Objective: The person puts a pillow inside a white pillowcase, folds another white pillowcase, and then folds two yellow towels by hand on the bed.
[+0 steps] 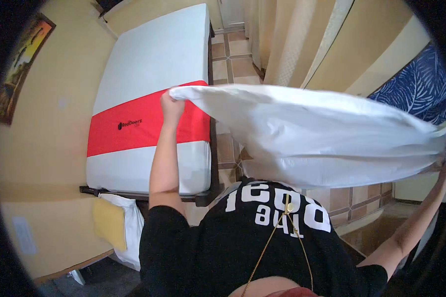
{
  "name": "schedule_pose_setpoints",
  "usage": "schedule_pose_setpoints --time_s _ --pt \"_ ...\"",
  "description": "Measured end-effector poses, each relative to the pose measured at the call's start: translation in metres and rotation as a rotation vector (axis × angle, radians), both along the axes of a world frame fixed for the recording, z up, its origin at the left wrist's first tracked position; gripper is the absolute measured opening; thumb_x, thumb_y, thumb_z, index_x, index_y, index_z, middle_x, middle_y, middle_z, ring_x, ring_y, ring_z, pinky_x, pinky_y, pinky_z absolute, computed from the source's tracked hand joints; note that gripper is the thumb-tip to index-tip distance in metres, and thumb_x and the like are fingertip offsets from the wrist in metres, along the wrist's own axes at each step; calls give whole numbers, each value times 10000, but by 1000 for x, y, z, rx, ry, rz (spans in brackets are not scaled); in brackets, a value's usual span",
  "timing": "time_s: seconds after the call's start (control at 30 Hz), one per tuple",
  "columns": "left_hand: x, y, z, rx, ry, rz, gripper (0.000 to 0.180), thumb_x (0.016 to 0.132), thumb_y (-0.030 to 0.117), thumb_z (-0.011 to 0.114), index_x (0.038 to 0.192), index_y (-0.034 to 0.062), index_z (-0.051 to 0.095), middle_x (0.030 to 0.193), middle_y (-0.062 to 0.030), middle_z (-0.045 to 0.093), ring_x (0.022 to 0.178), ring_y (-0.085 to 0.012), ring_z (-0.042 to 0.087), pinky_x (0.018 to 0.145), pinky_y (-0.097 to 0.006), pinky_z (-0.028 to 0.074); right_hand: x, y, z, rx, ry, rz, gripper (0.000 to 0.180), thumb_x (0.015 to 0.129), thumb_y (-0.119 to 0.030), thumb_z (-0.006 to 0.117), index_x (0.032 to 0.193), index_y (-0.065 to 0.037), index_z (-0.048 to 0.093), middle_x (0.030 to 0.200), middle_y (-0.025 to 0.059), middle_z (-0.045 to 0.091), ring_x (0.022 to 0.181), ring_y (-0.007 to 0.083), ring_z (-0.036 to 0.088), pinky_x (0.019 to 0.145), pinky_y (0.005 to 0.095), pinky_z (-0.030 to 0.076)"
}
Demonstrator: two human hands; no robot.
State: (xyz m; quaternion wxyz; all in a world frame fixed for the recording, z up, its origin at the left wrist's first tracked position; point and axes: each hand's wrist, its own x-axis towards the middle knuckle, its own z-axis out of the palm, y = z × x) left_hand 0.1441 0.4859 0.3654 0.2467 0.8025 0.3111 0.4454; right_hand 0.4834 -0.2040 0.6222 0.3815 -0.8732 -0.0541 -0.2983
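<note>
Cannot make out finger state of right hand (442, 162), dim at far right; clasps white sheet (302, 136) in curled fingers of left hand (172, 101), stretched lengthwise left to right, mostly right of bed (156, 54).

You wear this camera on your head, so the view looks down past your own chest, its left matching your left. Your shirt (193, 257) sits nearest the lens, filling the lower middle. Your left hand (172, 105) shows left of centre, your right hand (442, 161) close to the fisheye rim, and the sheet (302, 133) spans your view between them. Farther off, you see the bed (158, 54) to the left and the curtain (282, 44) toward the top. Dark corners bound your wide, round picture.
</note>
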Motion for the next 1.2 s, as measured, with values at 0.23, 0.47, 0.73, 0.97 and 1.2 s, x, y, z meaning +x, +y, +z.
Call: schedule_pose_setpoints --time_s 0.23,0.47,0.73,0.97,1.2 --pt "46 -83 46 -1255 -426 -1387 167 712 57 465 797 -9 594 764 -63 599 707 -159 572 604 -293 452 -50 56 -78 -277 239 469 386 789 -116 612 1135 -6 481 1049 81 572 950 160 533 823 285 415" --pt "-14 -94 -69 -991 736 -1098 459 639 429 684 932 88 589 819 26 567 737 -87 524 643 -262 448 -31 24 -72 -42 171 262 245 821 -214 596 963 -14 592 817 52 610 730 136 551 656 260 438" --pt "-59 -174 -98 -1692 975 -843 345 804 323 597 966 19 607 784 4 599 662 -76 532 533 -248 443 -129 73 -124 -319 537 804 276 687 -62 598 964 -63 588 1017 121 548 1018 249 503 868 343 391" --pt "-5 -135 -109 -499 1334 -1049 461 648 472 683 787 33 657 769 -106 635 676 -203 572 632 -311 458 -56 57 -223 -531 637 448 197 693 -120 649 837 7 605 809 148 613 769 260 589 684 332 449" --pt "-5 116 -19 -833 -529 103 281 859 260 484 909 -9 550 828 -115 570 723 -202 590 636 -374 515 -36 -311 -235 -829 -310 -129 481 864 -392 463 1111 14 537 1085 166 590 956 254 558 804 372 424"
